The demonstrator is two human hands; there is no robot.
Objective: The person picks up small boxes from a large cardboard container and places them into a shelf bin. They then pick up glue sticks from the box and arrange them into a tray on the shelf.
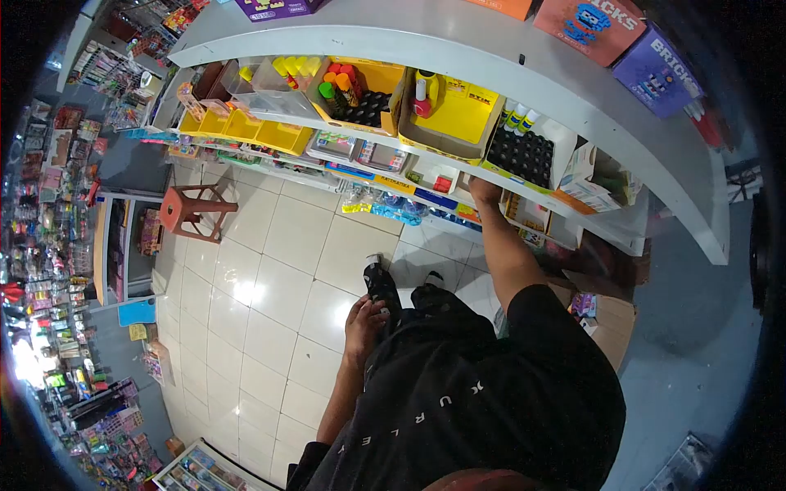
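My right arm stretches to the shelf unit, and my right hand (485,191) reaches into a lower tier, under the shelf edge. Its fingers are hidden among the boxes there. Just left of it lies a small red box (443,184) in a white tray. Directly above are a yellow display box (458,110) and a carton of glue sticks (517,119) with a black holder. In front of my legs hangs my left hand (364,327), its fingers curled together; whatever they may hold is too small to make out.
A reddish-brown plastic stool (196,211) stands on the tiled floor. An open cardboard box (610,327) sits by my right side. Purple and orange brick boxes (657,72) stand on the top shelf. Packed hanging goods (61,286) line the left wall.
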